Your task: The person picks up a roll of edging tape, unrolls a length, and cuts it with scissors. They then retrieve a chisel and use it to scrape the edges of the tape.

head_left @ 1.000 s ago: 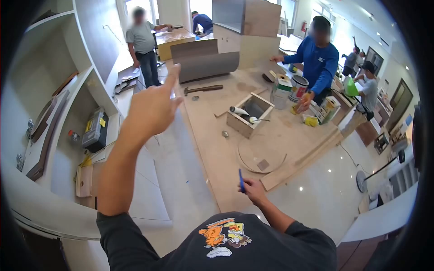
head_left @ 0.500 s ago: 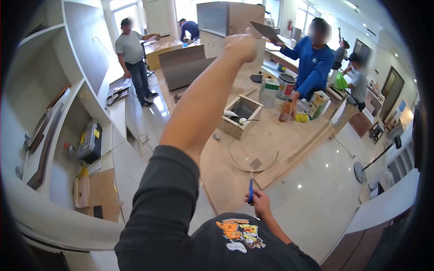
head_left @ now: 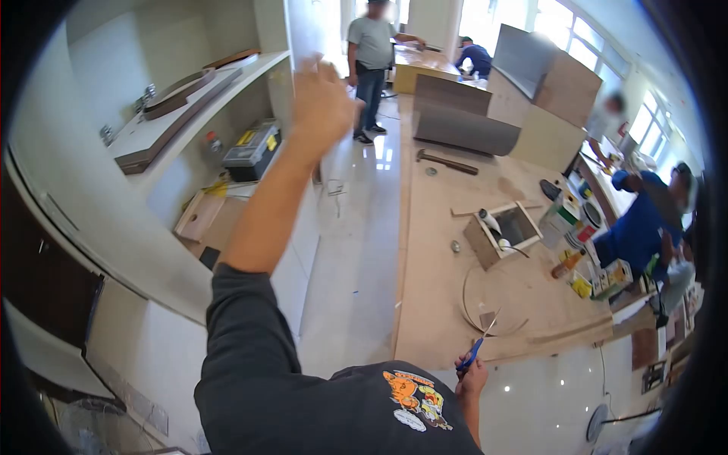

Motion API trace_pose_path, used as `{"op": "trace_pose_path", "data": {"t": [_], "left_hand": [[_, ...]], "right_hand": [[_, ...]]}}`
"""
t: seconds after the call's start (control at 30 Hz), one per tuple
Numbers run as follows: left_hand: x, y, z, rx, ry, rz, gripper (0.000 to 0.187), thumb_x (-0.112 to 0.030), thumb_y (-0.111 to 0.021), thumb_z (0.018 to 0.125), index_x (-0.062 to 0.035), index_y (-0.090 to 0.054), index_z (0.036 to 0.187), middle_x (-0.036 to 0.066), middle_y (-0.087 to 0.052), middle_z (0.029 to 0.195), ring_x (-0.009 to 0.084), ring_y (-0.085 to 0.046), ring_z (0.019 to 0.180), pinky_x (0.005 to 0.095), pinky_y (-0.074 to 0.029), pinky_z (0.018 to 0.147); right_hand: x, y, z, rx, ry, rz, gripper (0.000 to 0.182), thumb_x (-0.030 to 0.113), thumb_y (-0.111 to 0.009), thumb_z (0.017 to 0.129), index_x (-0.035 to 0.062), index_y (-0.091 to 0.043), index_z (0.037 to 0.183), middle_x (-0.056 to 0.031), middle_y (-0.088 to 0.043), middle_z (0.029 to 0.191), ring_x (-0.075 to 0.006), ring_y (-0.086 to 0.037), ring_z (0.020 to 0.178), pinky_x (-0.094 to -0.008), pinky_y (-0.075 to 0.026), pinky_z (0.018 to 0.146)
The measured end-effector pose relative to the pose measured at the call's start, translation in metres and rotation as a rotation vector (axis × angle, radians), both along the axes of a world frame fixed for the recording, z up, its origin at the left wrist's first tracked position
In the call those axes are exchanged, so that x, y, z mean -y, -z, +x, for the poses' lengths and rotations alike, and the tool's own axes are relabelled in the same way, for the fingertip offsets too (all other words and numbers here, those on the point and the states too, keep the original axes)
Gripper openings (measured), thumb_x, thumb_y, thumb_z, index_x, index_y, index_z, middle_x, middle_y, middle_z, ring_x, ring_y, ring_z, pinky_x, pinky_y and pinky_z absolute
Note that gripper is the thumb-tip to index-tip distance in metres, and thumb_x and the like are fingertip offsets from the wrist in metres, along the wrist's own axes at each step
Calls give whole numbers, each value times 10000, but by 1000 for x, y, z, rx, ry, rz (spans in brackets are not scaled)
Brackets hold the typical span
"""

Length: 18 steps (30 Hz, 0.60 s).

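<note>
Since a moment ago the view has been swung leftward, and the left hand (head_left: 322, 102) has been carried from over the counter (head_left: 432, 303) to a raised position near the white shelf unit (head_left: 189, 114), fingers loosely spread and nothing held. The work thus appears paused rather than advanced. The blue-handled scissors (head_left: 476, 347) are kept gripped in the right hand (head_left: 472, 377), blades pointing up over the counter's near edge, well apart from the left hand.

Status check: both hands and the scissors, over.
Left hand raised in the air, holding nothing. Right hand low at the worktable edge, gripping blue-handled scissors, blades up. Nothing near the blades.
</note>
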<state>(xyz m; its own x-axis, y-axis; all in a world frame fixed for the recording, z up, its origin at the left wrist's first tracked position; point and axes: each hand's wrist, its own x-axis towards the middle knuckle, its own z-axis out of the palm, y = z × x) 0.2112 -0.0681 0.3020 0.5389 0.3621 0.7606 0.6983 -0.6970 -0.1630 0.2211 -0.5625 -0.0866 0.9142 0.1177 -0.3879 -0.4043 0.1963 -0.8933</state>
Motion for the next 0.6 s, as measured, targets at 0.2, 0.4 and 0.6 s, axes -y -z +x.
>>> {"op": "trace_pose_path", "data": {"t": [0.2, 0.4, 0.6], "left_hand": [[-70, -22, -144, 177, -522, 177, 776, -441, -636, 847, 24, -369, 1408, 231, -338, 1482, 366, -302, 1387, 506, -251, 1122], [-120, -14, -189, -189, -447, -226, 553, -507, -612, 809, 14, -688, 981, 246, -668, 975, 405, -648, 937, 480, -509, 824], [-100, 29, -157, -111, -149, 345, 612, -489, -561, 905, 34, -571, 1222, 241, -599, 1191, 385, -571, 1108, 465, -455, 933]], "right_hand": [[-65, -18, 36, 92, -249, -39, 208, 169, -608, 922, -13, -597, 1023, -67, -640, 822, -135, -635, 674, -214, -446, 522], [-112, -41, 27, 123, -378, 58, 257, 157, -547, 924, -62, -617, 1039, -111, -650, 874, -170, -647, 756, -294, -547, 711], [-94, -40, 0, 46, -405, -18, 250, 192, -581, 927, 17, -632, 1097, -46, -684, 913, -115, -662, 748, -216, -455, 606]]}}
